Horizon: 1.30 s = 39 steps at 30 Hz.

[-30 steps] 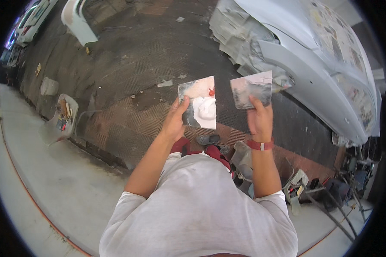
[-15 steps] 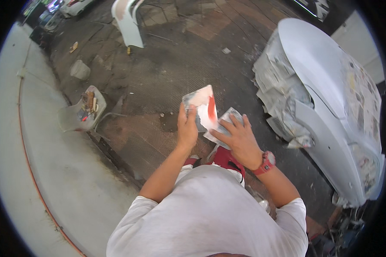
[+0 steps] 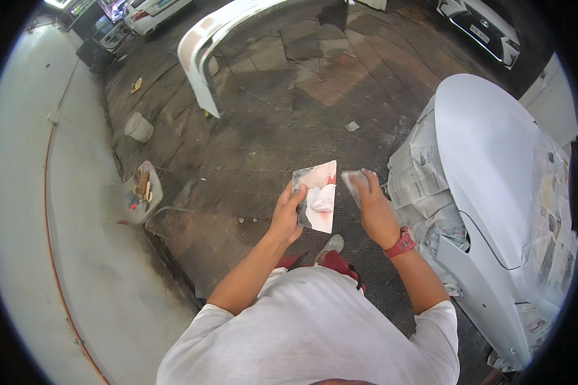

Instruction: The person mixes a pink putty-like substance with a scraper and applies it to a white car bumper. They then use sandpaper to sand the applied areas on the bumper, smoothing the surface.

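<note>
My left hand (image 3: pixel 288 215) grips a flat mixing board (image 3: pixel 304 221) by its left edge, thumb on top. On the board lies pale pink-white body filler (image 3: pixel 321 199), heaped in the middle, with red streaks at the right edge. My right hand (image 3: pixel 377 208), with a red watch on its wrist, is closed around a thin, whitish flat spreader (image 3: pixel 350 185), somewhat blurred. The spreader stands just right of the board, apart from it.
To the right stands a pale car body (image 3: pixel 481 141) masked with newspaper (image 3: pixel 417 167). A bumper (image 3: pixel 202 83) stands ahead. At left are a wall (image 3: pixel 58 212), a white bucket (image 3: pixel 139 128) and a chair (image 3: pixel 149 208) holding tools. A white car (image 3: pixel 485 32) is far right.
My right hand has drawn the spreader away from the board to the right. The filler now sits in a heap, its broad red streak broken up. The view has tilted farther ahead.
</note>
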Available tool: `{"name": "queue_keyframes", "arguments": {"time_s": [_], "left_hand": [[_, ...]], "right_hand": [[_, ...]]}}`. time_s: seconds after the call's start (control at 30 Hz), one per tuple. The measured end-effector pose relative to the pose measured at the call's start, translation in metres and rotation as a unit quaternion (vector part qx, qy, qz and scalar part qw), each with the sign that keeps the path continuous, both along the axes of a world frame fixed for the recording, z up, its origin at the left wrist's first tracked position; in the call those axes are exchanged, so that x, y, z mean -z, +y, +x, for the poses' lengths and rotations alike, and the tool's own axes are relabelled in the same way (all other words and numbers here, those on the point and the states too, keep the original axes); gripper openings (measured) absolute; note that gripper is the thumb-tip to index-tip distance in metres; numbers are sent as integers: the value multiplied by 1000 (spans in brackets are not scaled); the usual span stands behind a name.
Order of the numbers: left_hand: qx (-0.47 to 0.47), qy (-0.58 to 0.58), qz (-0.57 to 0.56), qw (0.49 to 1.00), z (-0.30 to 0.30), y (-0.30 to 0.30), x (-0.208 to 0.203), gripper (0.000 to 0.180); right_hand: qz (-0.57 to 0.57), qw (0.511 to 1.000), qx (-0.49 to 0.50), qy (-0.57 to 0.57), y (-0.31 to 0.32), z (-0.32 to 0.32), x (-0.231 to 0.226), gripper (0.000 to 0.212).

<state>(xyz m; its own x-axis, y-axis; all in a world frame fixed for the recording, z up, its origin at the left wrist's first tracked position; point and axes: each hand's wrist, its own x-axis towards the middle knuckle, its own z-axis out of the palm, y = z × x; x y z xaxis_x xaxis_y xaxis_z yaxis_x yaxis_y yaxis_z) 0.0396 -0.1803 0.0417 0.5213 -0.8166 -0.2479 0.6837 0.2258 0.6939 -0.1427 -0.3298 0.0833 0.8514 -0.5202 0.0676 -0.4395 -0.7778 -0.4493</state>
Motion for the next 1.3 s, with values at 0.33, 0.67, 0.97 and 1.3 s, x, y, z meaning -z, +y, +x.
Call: {"name": "queue_keyframes", "arguments": {"time_s": [0.33, 0.67, 0.97, 1.3], "left_hand": [[-150, -207, 31, 966, 45, -144, -30, 41], [191, 116, -40, 974, 139, -234, -7, 40], [69, 11, -1, 998, 300, -324, -32, 58], [-284, -115, 13, 952, 414, -390, -29, 44]], "right_hand": [[616, 743, 37, -259, -96, 47, -38, 48], [639, 683, 34, -352, -280, 104, -16, 63], [124, 988, 35, -87, -339, 309, -87, 59], [-190, 957, -215, 54, -342, 427, -83, 67]]}}
